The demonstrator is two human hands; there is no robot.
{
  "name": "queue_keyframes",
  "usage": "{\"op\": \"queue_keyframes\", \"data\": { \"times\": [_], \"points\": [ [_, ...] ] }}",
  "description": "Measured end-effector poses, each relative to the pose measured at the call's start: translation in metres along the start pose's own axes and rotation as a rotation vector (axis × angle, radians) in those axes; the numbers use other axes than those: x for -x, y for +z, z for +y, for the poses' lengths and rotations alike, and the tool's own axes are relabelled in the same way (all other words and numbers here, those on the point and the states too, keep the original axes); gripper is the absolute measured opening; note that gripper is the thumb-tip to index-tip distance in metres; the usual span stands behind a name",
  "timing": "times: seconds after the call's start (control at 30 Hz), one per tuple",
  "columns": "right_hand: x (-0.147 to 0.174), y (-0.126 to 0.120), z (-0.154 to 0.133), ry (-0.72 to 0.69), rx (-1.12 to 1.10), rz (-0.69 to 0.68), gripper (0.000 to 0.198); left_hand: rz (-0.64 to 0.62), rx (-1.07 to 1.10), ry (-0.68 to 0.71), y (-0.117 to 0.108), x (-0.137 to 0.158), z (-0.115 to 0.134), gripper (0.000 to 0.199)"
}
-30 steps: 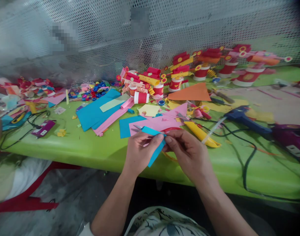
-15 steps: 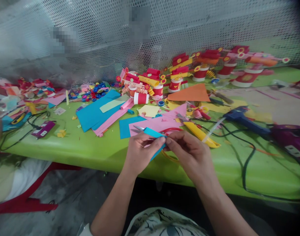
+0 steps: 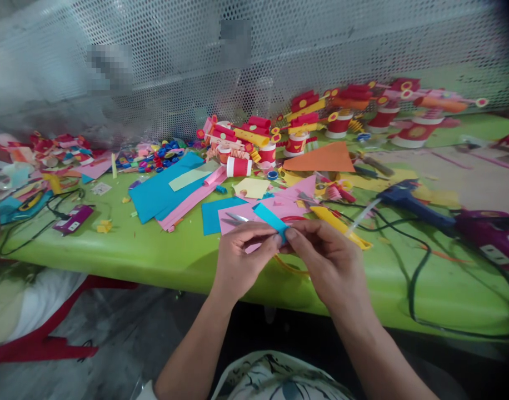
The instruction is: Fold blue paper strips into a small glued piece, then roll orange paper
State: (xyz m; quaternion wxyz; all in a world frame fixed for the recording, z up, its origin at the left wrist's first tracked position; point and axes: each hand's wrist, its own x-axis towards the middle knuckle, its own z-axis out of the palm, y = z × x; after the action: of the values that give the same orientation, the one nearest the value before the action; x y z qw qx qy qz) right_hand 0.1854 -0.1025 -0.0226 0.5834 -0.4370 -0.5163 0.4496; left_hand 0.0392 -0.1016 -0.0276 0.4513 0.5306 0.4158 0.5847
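A narrow blue paper strip (image 3: 270, 218) is pinched between my two hands above the table's front edge. My left hand (image 3: 241, 256) grips its near part with thumb and fingers, and my right hand (image 3: 330, 256) holds the same end from the other side. The strip's far end sticks out up and to the left. Just beyond my hands lie scissors (image 3: 236, 218), blades showing, on pink paper (image 3: 266, 210). Part of the strip is hidden behind my fingers.
A blue glue gun (image 3: 417, 206) with a dark cable lies on the green table (image 3: 163, 250) at right. Red paper-cup models (image 3: 297, 145) stand behind, near the perforated metal screen (image 3: 163, 72). Blue sheets (image 3: 163, 189) and an orange sheet (image 3: 321, 158) lie between. Another person sits at left.
The blue strip has turned in my fingers; the part hanging below my hands is no longer seen, and its upper end stands further right. My right hand has shifted slightly.
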Motion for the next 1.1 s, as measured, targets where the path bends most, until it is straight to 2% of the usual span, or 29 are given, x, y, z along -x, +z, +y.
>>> {"op": "queue_keyframes", "data": {
  "times": [0.2, 0.37, 0.53, 0.63, 0.73, 0.87, 1.1],
  "points": [
    [0.001, 0.0, 0.001, -0.029, -0.016, -0.001, 0.016, -0.079, 0.077, 0.032, -0.004, -0.002, 0.004, 0.014],
    [0.004, -0.002, 0.004, -0.042, 0.019, -0.017, 0.016, -0.112, 0.27, -0.144, -0.004, -0.011, 0.003, 0.012],
    [0.004, -0.005, 0.006, -0.062, 0.081, -0.044, 0.022, -0.12, 0.339, -0.246, 0.0, -0.016, -0.001, 0.024],
    [0.004, -0.007, 0.007, -0.077, 0.089, -0.056, 0.02, -0.165, 0.321, -0.291, -0.002, -0.016, -0.001, 0.032],
    [0.003, -0.007, 0.009, -0.1, 0.101, -0.06, 0.018, -0.209, 0.239, -0.253, -0.006, -0.016, 0.001, 0.025],
    [0.001, -0.009, 0.009, -0.176, 0.183, -0.06, 0.015, -0.199, 0.185, -0.14, -0.009, -0.017, 0.005, 0.015],
    [-0.003, -0.014, 0.003, -0.217, 0.269, -0.132, 0.015, -0.15, -0.001, -0.015, -0.012, -0.014, 0.009, 0.015]
  ]
}}
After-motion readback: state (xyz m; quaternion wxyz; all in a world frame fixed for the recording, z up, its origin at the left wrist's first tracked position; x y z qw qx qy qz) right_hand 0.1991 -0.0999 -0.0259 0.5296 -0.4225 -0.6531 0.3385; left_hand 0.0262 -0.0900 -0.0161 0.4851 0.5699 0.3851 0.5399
